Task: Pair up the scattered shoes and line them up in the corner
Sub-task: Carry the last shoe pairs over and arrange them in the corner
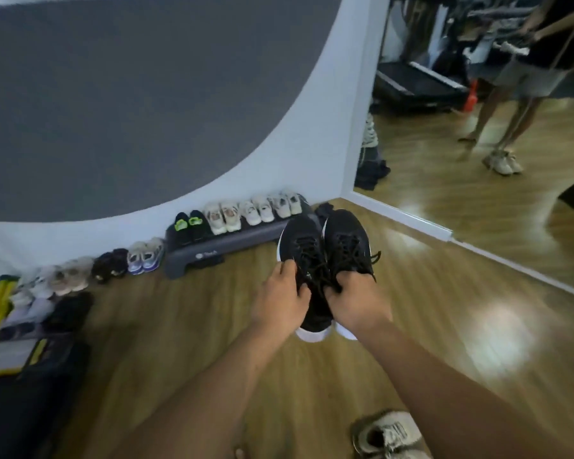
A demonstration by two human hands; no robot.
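Wood-plank floor [166,326] meeting a grey-and-white wall [113,94]. Far left of the hands, along the wall's foot, a row of paired shoes [77,274]. Up and left of the hands, a grey step platform [212,251] carrying more pairs [242,213]; pale logo on its front, too blurred to read. Left hand [280,301] and right hand [357,301] side by side, fingers curled into the laces of the black sneakers [345,240], one shoe each, held together, toes toward the corner; no brand legible. Right of the hands, a mirror [478,180]. Below the right hand, a lone beige sneaker [388,435] on the floor.
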